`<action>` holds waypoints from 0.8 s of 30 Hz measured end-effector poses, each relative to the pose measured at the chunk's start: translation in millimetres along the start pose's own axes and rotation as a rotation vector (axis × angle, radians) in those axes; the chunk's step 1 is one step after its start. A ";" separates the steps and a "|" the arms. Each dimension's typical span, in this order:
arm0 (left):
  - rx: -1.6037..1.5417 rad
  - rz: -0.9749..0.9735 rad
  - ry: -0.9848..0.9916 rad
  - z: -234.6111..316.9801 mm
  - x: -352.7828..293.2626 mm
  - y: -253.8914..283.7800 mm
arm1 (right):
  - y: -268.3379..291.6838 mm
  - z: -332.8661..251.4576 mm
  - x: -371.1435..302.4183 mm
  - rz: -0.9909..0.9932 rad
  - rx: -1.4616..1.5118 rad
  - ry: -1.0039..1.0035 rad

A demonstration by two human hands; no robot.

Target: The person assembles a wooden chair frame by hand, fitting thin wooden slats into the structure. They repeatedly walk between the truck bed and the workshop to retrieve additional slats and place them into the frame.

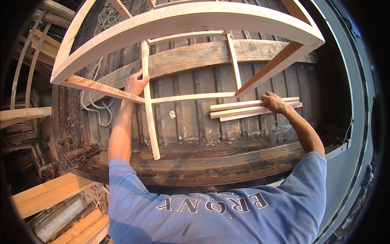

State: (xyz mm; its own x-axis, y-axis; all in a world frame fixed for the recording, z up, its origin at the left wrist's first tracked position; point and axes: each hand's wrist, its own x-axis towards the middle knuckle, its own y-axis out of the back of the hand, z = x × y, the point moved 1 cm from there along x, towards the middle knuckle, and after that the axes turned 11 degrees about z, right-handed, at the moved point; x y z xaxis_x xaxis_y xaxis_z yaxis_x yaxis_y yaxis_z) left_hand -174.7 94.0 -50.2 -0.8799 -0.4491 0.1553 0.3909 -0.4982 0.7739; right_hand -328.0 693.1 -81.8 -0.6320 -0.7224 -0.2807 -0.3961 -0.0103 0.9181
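A: What's round the wooden frame [187, 24]?
B: Rope [97, 106] left, loose slats [252, 109] right on truck bed [195, 122].
A: Hands?
B: Left hand [136, 83] grips upright slat [148, 101], long axis vertical. Right hand [275, 102] lies open on the slats.

The wooden frame [187, 24] is pale, unfinished timber with a broad curved front rail arching across the top of the view, 2 reddish side rails running back from its ends, and thin slats crossing inside it. One upright slat [149, 114] hangs down past the cross slats, its lower end over the dark truck bed. The bundle of slats [243, 110] is 3 or so thin pale strips lying side by side, nearly level, on the ribbed bed.
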 end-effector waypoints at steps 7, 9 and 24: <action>-0.040 -0.084 0.092 1.9 -1.1 3.0 | 49.0 28.7 -24.5 0.107 -0.064 -0.023; -0.050 -0.026 0.038 0.8 -2.2 1.5 | 76.7 43.6 -39.5 0.160 -0.112 -0.018; 0.059 0.024 -0.033 -2.1 -0.9 -3.7 | 146.2 73.1 -65.9 0.616 -0.098 -0.187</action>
State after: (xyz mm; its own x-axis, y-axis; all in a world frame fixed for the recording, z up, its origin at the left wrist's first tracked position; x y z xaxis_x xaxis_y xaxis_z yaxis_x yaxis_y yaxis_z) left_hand -174.8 94.7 -54.4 -0.8792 -0.4353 0.1940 0.3965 -0.4424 0.8044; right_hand -393.0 789.7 50.5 -0.8326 -0.4840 0.2694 0.1328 0.2977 0.9454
